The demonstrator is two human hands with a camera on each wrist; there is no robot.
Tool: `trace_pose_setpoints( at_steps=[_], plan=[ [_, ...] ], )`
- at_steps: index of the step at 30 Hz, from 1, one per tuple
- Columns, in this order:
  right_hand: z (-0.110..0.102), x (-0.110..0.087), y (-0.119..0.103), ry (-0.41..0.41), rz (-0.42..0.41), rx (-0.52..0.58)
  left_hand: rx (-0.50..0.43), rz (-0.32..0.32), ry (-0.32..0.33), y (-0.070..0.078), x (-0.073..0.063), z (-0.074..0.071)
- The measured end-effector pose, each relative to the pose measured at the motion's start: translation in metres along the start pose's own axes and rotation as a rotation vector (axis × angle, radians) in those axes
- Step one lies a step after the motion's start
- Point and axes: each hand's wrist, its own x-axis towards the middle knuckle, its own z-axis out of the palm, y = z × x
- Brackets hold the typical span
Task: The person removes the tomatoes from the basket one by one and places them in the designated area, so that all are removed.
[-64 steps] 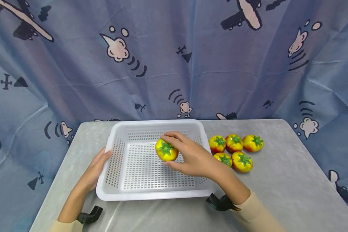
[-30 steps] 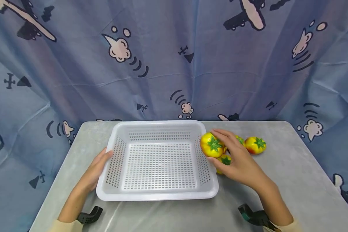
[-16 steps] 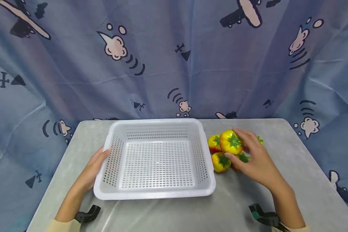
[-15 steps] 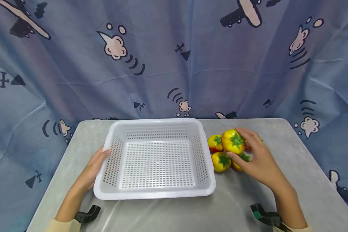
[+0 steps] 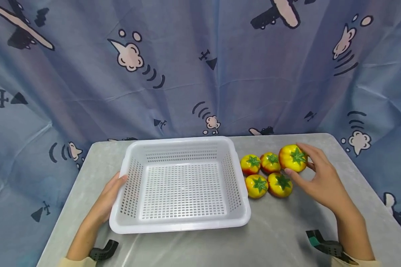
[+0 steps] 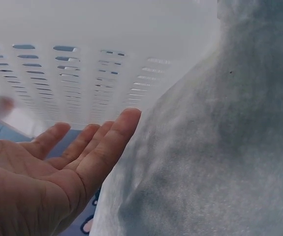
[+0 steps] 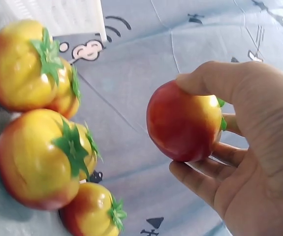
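My right hand (image 5: 324, 178) grips a glossy yellow-and-red tomato (image 5: 292, 158) with a green star-shaped top, thumb on one side and fingers on the other. In the right wrist view, the red underside of this tomato (image 7: 180, 123) shows between thumb and fingers. It is lifted near the back right of the cluster on the table. Against the left side of a white perforated plastic basket (image 5: 180, 225) lies my left hand (image 5: 110, 198), thumb over the rim. The left wrist view shows its fingers (image 6: 102, 152) extended beneath the basket's slotted wall.
Several more tomatoes (image 5: 256, 186) stand close together on the grey table (image 5: 347, 167), just right of the basket. One tomato (image 7: 92, 211) at the cluster's end is hidden behind the held one in the head view. A blue patterned curtain (image 5: 187, 74) hangs behind the table.
My right hand has carried the tomato out of the basket area, rightward over the cluster to its back right end. The left hand has stayed at the basket's left side.
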Motion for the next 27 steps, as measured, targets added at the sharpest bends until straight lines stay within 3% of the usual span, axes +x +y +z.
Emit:
trace_pose_setpoints(
  at_steps=[15, 22, 27],
  plan=[
    [0.008, -0.004, 0.017, 0.028, 0.015, 0.019, 0.012, 0.008, 0.003, 0.0, -0.005, -0.01],
    [0.006, -0.017, 0.029, -0.025, 0.046, -0.055, -0.003, 0.019, -0.016, -0.002, -0.002, -0.004],
    [0.003, -0.028, 0.043, -0.02, 0.077, -0.068, -0.007, 0.045, -0.004, -0.001, 0.003, 0.001]
  ],
)
